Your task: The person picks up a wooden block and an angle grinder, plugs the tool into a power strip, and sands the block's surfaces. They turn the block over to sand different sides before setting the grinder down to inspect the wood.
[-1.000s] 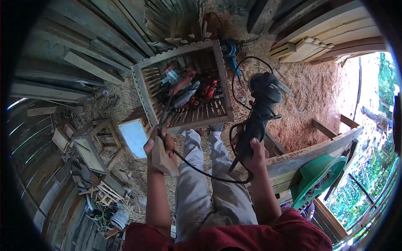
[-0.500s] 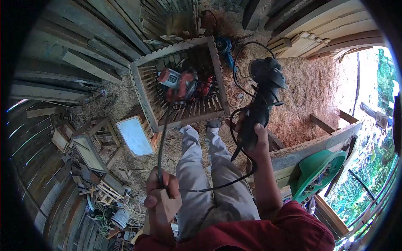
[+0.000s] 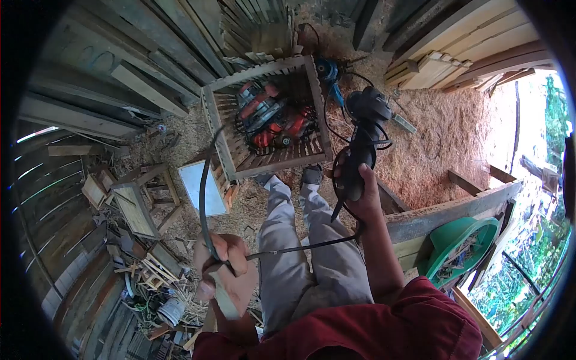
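My right hand is wrapped round the body of a black angle grinder, held head-up to the right of the crate, with loops of its cord around the tool. From there the black cord runs across my legs to my left hand. Closed fingers of that hand grip the cord together with a small wooden block. Above the left hand, a stretch of cord rises in a curve toward the crate. Whether the grinder carries a disc cannot be made out.
A slatted wooden crate ahead of my feet holds red power tools. Beside it lies a blue power tool on sawdust. A white-topped box and wooden frames stand left. A green basin sits right, near a plank edge.
The grinder has shifted left relative to the crate and turned slightly. My left hand has moved left with the cord, and the block in it has tilted. The view has shifted a little.
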The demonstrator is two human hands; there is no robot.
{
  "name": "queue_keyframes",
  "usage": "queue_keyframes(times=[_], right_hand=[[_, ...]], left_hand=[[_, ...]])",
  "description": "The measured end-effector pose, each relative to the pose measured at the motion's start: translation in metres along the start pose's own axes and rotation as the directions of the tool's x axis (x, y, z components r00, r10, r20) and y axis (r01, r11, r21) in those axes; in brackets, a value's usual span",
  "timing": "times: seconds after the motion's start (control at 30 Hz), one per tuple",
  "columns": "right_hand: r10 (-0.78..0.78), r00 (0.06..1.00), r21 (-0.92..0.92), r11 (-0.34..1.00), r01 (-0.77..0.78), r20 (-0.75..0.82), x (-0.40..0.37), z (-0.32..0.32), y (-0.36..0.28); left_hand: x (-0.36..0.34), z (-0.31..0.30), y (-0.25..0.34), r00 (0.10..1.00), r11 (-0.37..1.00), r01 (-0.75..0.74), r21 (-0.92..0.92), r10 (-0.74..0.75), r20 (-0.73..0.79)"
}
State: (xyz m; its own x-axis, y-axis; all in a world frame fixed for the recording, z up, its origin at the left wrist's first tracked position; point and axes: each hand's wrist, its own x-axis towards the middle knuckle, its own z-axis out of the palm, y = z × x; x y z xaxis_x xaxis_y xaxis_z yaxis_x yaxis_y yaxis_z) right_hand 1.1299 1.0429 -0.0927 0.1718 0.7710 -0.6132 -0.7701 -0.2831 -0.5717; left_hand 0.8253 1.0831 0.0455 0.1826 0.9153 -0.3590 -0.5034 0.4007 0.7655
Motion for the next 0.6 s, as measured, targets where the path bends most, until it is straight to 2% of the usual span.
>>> queue_keyframes(times=[0.13, 0.27, 0.33, 0.4, 0.43, 0.47, 0.53, 0.57, 0.6], right_hand=[[0.004, 1.0, -0.018, 1.0, -0.004, 0.003, -0.006, -0.007, 0.003], [-0.054, 0.994, -0.073, 0.996, 0.061, 0.09, -0.013, -0.013, 0.0], [-0.04, 0.994, -0.093, 0.994, 0.05, 0.103, -0.025, -0.013, -0.006], [-0.044, 0.993, -0.107, 0.993, 0.056, 0.114, -0.033, -0.013, -0.01], [-0.04, 0.992, -0.117, 0.992, 0.054, 0.116, -0.04, -0.01, -0.014], [-0.035, 0.993, -0.127, 0.991, 0.05, 0.117, -0.045, -0.008, -0.018], [-0.037, 0.992, -0.158, 0.986, 0.056, 0.117, -0.051, -0.004, -0.026], [-0.026, 0.993, -0.178, 0.983, 0.046, 0.112, -0.055, -0.005, -0.03], [-0.004, 0.994, -0.2, 0.979, 0.025, 0.107, -0.062, -0.005, -0.03]], left_hand=[[-0.007, 0.001, 0.014, 0.997, 0.991, -0.048, 0.127, 0.041, 0.058], [-0.028, 0.022, 0.022, 0.991, 0.974, 0.022, 0.226, 0.009, -0.134], [-0.031, 0.034, 0.025, 0.992, 0.982, 0.004, 0.19, 0.019, -0.124], [-0.038, 0.03, 0.033, 0.998, 0.986, 0.042, 0.158, -0.034, -0.057], [-0.045, 0.032, 0.027, 0.994, 0.997, -0.004, 0.071, 0.011, -0.106], [-0.052, 0.014, 0.023, 0.992, 0.963, -0.126, 0.237, 0.124, 0.025], [-0.05, 0.001, 0.026, 0.897, 0.774, -0.437, 0.458, 0.337, 0.285], [-0.018, -0.006, 0.051, 0.629, 0.799, -0.586, 0.137, 0.341, 0.698], [-0.006, 0.0, 0.06, 0.458, 0.823, -0.563, -0.077, 0.388, 0.8]])
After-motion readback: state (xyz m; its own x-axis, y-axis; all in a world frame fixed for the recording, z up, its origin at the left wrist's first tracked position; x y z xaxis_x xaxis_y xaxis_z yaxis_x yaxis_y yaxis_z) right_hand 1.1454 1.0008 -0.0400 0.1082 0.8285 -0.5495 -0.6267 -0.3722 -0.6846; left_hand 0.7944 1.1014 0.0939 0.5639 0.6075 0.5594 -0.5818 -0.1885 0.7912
